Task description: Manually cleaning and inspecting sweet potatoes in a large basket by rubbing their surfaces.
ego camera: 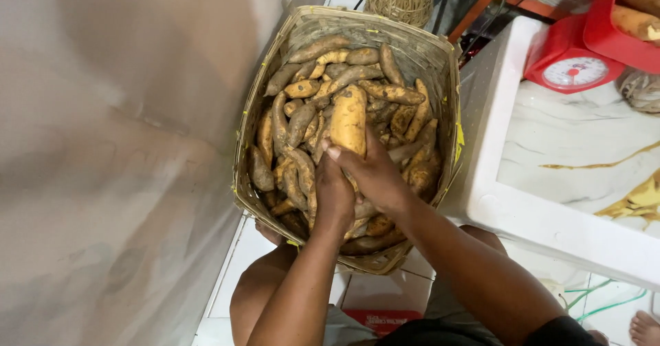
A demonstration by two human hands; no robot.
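While 2 hands (357, 184) (bare) grip 1 sweet potato (349, 120).

A red kitchen scale (570, 60) stands at far right on a white marble-patterned counter (550, 160), its round white dial face (575, 73) turned up toward the camera, a red pointer at its centre. Near the bottom edge, on the tiled floor between the person's knees, lies a flat red package (375, 318) with pale lettering, partly hidden.
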